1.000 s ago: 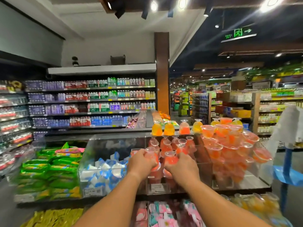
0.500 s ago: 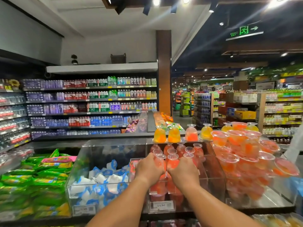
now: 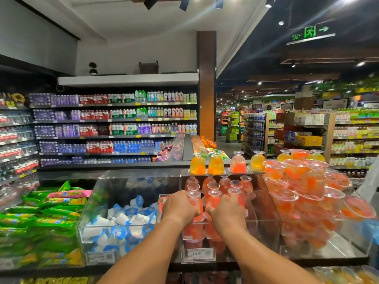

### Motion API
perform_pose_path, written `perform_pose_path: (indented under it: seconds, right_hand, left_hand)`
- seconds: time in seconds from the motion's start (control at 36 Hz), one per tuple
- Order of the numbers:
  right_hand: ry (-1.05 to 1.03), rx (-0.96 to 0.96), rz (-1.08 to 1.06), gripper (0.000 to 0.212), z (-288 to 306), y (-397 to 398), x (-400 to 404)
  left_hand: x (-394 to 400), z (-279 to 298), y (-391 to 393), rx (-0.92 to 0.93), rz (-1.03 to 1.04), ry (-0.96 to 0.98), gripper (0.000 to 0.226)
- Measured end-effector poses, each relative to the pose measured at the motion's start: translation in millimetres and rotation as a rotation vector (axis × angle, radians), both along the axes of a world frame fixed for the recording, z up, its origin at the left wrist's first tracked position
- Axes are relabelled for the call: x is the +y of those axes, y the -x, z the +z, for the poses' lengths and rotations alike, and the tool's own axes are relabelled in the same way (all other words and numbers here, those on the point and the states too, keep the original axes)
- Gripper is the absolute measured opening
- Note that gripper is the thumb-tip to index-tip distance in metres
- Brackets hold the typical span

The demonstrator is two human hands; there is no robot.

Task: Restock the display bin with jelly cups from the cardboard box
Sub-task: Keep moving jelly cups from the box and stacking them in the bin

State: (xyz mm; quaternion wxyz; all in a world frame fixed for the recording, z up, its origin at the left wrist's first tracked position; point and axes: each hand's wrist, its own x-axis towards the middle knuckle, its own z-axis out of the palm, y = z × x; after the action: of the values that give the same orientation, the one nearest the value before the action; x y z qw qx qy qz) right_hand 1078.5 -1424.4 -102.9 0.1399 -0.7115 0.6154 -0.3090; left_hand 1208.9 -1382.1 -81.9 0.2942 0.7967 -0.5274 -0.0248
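At lower center of the frame, the left hand (image 3: pixel 178 209) and right hand (image 3: pixel 227 213) each grip red jelly cups (image 3: pixel 213 198), inverted inside the clear bin (image 3: pixel 268 218).

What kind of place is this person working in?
A supermarket, most likely: long shelves of bottled drinks line the wall, clear display bins carry a price tag, and both hands hold jelly cups.
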Motion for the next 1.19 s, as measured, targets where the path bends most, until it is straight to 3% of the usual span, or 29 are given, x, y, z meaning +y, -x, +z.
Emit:
perform_pose_path:
  seconds: [0.33, 0.47, 0.69, 1.19]
  right_hand:
    - [0.012, 0.021, 0.032, 0.044, -1.2, 4.8, 4.9]
    - [0.010, -0.013, 0.042, 0.054, -0.2, 6.2, 9.0]
    - [0.000, -0.074, 0.057, 0.074, 1.5, 8.7, 13.0]
    - [-0.003, -0.014, 0.046, 0.083, 12.8, 22.8, 39.0]
  left_hand:
    - [3.5, -10.3, -2.6, 0.034, -0.050, 0.020, 0.049]
    - [10.7, -8.1, 0.9, 0.003, -0.028, 0.020, 0.047]
    - [10.6, -8.6, -2.1, 0.097, -0.033, 0.086, 0.064]
    - [24.0, -11.8, -1.5, 0.068, -0.049, 0.095, 0.077]
